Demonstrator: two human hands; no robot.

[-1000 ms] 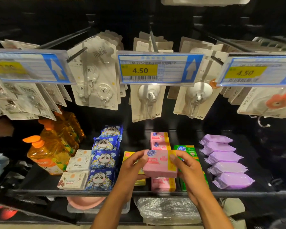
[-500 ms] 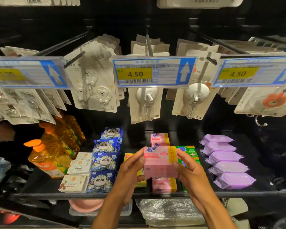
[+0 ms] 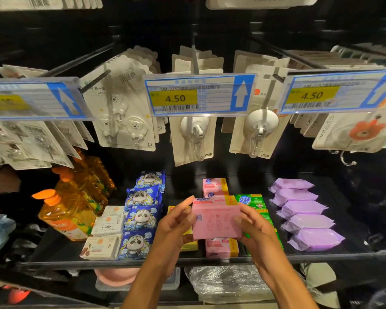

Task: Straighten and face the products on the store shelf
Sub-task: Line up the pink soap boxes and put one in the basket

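Fingers of the left hand [image 3: 176, 221] curl round the left end of the pink soap box [image 3: 216, 219], held above the shelf [image 3: 76, 262] front; the right hand [image 3: 255, 229] clasps the other end. It looks light, stiff and glossy, so gripping the short ends suits it.

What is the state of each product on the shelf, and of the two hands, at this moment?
pink box, held up in the air, icon-printed face toward the camera.
left hand, grips the box's left end.
right hand, grips its right end.
pink row, lying flat below the held box.
purple packs, lying flat in one row.
orange bottles, upright.
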